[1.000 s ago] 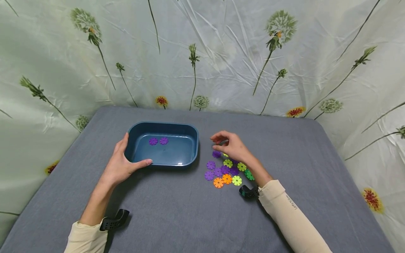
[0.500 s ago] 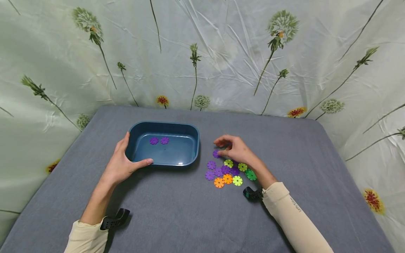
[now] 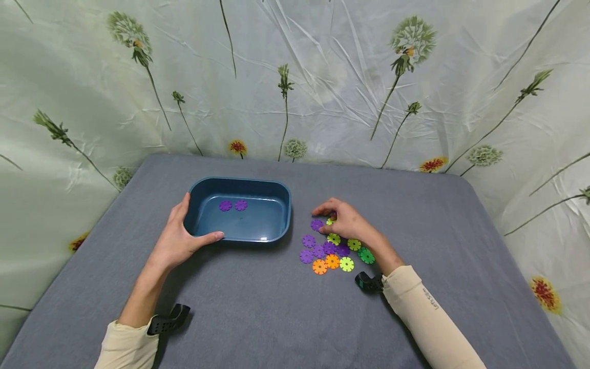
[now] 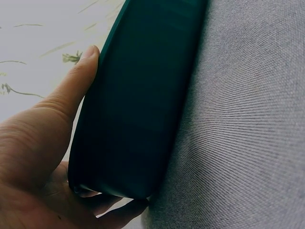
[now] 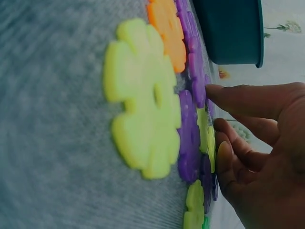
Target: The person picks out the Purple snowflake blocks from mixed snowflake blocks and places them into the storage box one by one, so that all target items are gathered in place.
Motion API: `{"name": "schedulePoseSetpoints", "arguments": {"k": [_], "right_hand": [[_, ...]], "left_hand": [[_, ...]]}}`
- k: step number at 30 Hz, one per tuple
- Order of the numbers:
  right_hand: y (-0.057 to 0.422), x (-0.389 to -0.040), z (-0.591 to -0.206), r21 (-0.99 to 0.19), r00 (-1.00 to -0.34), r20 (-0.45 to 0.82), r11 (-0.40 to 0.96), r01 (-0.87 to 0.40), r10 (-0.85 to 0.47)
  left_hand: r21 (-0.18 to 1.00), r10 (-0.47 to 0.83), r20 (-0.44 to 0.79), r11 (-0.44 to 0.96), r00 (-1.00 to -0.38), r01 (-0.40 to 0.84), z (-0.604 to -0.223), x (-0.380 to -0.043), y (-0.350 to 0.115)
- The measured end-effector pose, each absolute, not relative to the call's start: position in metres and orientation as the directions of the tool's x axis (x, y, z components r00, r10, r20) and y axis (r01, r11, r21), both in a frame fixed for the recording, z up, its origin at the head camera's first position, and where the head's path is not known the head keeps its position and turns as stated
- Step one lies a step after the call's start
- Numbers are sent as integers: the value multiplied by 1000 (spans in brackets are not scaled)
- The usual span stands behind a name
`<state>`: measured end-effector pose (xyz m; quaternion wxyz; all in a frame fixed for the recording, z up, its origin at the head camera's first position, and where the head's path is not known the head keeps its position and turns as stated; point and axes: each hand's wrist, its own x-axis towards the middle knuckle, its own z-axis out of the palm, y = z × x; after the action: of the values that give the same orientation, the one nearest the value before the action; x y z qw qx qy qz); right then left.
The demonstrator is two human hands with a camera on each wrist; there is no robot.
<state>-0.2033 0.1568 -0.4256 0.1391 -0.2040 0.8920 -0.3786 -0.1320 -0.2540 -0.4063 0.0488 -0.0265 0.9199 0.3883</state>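
Note:
A blue plastic tub [image 3: 239, 225] stands left of centre with two purple notched plastic discs [image 3: 240, 205] inside. My left hand [image 3: 177, 238] grips its left end, thumb along the front rim and fingers around the side; the left wrist view shows fingers under the tub's corner [image 4: 128, 105]. Over the far part of a loose group of discs, my right hand [image 3: 343, 220] reaches down with bent fingers. A purple disc [image 3: 316, 225] lies beside its thumb tip, and a yellow-green disc [image 3: 330, 221] shows partly beneath the fingers.
Several purple, yellow-green, orange [image 3: 320, 266] and green [image 3: 366, 255] discs lie close together on the grey cloth-covered table [image 3: 258, 307]. Black camera straps [image 3: 369, 282] sit at both wrists. A flower-printed curtain [image 3: 322, 92] hangs behind the table.
My right hand has lowered and shifted slightly right over the far discs, its thumb now close to the purple one. The left hand and tub keep their places.

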Motion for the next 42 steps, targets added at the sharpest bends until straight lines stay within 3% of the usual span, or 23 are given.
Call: {"name": "schedulePoseSetpoints", "arguments": {"k": [17,42], "right_hand": [[155,-204,-420,-660,-861,-102,681,-317,-499],[138,-193,-420,-682,-888,-108,683,-261,-447]], "left_hand": [[714,-11,-111,695,-994,-88,-406,-131,-254],[719,24,-90,693,-996,-49,-413,-131,-268]]}}
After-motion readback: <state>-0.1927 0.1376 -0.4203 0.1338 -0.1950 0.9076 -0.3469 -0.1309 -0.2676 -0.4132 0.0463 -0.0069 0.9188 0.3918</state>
